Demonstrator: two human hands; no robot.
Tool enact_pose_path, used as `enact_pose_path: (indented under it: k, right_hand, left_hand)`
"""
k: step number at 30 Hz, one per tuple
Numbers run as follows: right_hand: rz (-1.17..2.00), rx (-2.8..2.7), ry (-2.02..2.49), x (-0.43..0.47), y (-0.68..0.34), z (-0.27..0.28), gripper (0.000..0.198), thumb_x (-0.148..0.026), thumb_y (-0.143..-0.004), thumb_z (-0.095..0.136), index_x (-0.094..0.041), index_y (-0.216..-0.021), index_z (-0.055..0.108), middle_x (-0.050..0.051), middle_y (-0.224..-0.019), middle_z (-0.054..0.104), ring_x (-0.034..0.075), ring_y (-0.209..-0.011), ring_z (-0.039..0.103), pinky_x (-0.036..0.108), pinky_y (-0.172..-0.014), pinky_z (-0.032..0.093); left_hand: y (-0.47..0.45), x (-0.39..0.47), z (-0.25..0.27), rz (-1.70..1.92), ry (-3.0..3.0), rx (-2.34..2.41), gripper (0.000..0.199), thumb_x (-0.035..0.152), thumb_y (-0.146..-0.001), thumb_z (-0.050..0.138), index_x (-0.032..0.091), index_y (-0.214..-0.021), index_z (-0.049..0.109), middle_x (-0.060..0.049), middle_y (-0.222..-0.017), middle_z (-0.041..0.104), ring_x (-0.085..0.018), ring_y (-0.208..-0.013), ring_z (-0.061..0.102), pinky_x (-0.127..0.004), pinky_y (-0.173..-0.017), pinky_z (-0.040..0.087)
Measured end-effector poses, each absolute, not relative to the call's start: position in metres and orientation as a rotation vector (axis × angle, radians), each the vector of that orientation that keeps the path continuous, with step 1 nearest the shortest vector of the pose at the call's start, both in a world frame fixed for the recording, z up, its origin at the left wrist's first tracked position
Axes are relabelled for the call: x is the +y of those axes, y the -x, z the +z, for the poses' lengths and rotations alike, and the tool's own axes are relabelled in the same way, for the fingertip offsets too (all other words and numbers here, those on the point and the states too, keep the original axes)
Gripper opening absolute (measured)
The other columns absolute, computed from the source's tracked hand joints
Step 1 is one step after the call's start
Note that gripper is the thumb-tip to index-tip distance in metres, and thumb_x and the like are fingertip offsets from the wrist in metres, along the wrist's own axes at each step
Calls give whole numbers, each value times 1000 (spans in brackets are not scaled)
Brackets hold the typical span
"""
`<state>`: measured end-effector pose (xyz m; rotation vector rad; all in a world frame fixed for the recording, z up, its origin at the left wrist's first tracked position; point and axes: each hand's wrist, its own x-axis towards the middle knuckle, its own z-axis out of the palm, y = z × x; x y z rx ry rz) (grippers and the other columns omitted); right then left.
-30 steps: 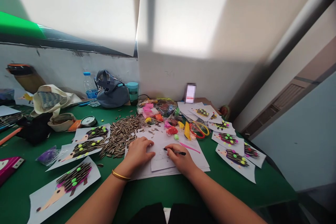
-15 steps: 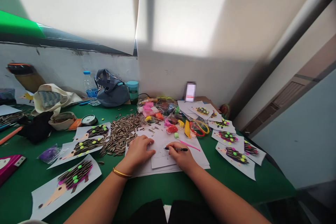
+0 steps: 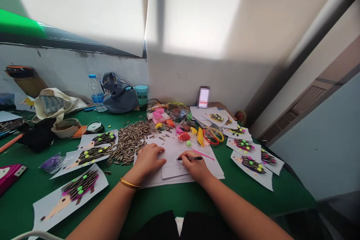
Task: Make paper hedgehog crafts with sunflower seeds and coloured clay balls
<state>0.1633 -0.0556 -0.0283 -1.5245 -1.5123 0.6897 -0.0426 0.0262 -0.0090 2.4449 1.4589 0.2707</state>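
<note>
My right hand [image 3: 194, 165] is closed around a black pen [image 3: 194, 158], its tip at a faint line drawing on a white sheet of paper [image 3: 171, 173]. My left hand [image 3: 150, 160] lies flat with its fingers spread at the sheet's left edge, a gold bangle [image 3: 129, 183] on the wrist. More white paper lies beneath the sheet. Close to the left fingers is a heap of striped sunflower seeds [image 3: 131, 140]. Beyond the right hand lie a pink stick [image 3: 203, 154], a green lump of clay [image 3: 188, 143] and a red one [image 3: 184, 137].
Hedgehog pictures with seed spines lie at left [image 3: 75, 195] and right [image 3: 251, 167]. Bagged coloured clay [image 3: 165, 114], scissors [image 3: 215, 135] and a yellow cutter [image 3: 200, 137] sit behind the paper. Along the wall stand a water bottle [image 3: 96, 93], a blue bag [image 3: 120, 97] and a phone [image 3: 204, 97].
The pen has shifted very slightly right with my right hand, and the drawing shows more lines. My left hand stays in place. The whole view has tilted a little.
</note>
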Motion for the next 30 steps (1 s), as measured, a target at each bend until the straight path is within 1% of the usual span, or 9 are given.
enact_pose_path:
  k: [5,12,22,27,30]
  right_hand:
    - [676,-1463,1544,-58,-166,-29,24,-26,-83,48,-21,-79,71,2,-79,71,19,-77,65,28,-70,49]
    - [634,-1541,1561,-58,-163,-28,24,-23,-82,49,-22,-78,72,2,-83,73,19,-83,66,29,-77,49]
    - [619,-1498,1557,-62,-166,-28,24,-20,-80,48,-21,-72,71,1,-74,71,18,-73,64,27,-66,47]
    - [635,-1518,1583,-64,-165,-27,23,-18,-78,49,-22,-71,70,1,-74,71,18,-73,64,27,-66,46]
    - [638,-1495,1537,-63,-167,-26,23,-21,-80,48,-21,-71,69,2,-75,70,18,-74,64,27,-66,47]
  left_hand:
    - [43,26,-7,264,-2434,1461,38,40,-73,69,29,-110,69,-5,-113,64,-27,-111,54,-38,-91,38]
    - [43,26,-8,279,-2435,1460,37,40,-73,69,29,-109,69,-5,-112,64,-26,-110,54,-36,-91,38]
    - [43,27,-10,293,-2459,1446,39,41,-73,69,29,-110,69,-5,-112,64,-27,-110,55,-36,-90,39]
    - [43,27,-10,292,-2446,1454,39,41,-73,70,29,-109,69,-5,-113,64,-26,-110,55,-37,-91,38]
    - [43,27,-10,291,-2433,1460,39,41,-72,70,29,-109,69,-5,-114,63,-26,-111,54,-37,-92,38]
